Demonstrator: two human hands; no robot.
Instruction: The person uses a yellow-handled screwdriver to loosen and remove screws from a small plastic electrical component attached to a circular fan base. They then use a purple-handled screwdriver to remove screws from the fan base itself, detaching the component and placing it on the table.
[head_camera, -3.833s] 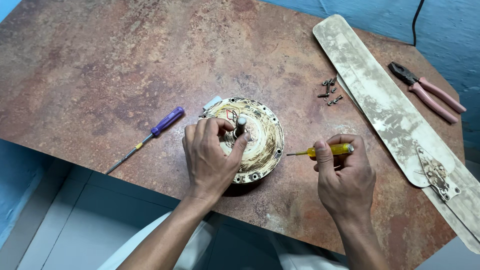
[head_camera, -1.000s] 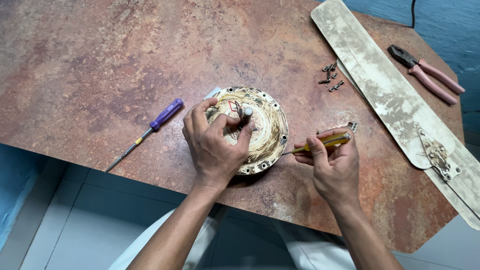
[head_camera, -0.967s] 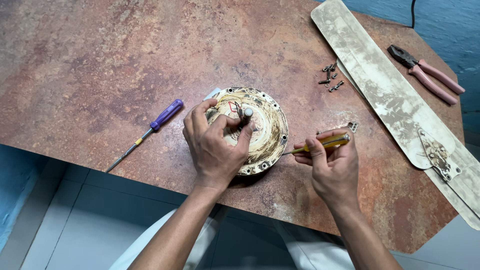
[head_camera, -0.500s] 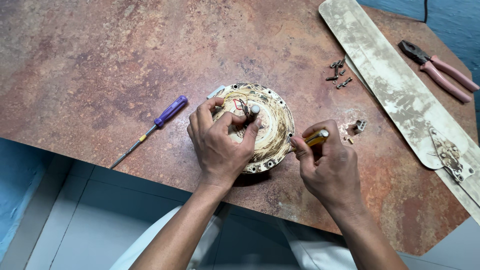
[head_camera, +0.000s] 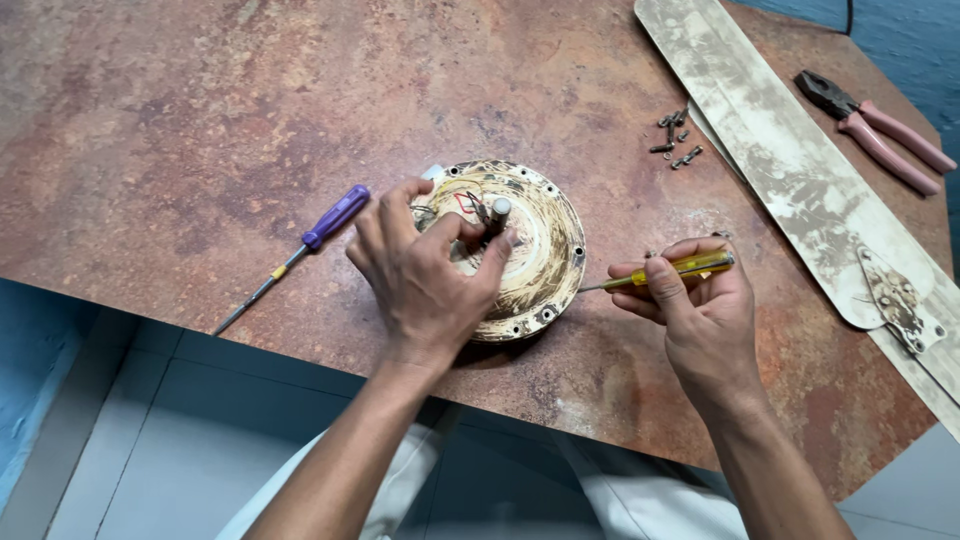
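Pinching the round motor housing's (head_camera: 535, 250) shaft, left hand (head_camera: 425, 275); right hand (head_camera: 700, 310) grips yellow screwdriver (head_camera: 665, 272) at three o'clock; purple screwdriver (head_camera: 300, 250) at nine.

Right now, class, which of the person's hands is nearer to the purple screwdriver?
Left. The left hand rests on the round motor, just right of the purple screwdriver; the right hand lies beyond the motor, holding a yellow screwdriver.

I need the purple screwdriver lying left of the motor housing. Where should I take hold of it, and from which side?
Grip the purple screwdriver by its thick purple handle, the end nearest the left hand. It lies flat on the table, handle toward the fan motor housing, its thin shaft pointing down-left to the table edge. Probably best to come from above, fingers across the handle; the shaft looks too thin for a firm hold.
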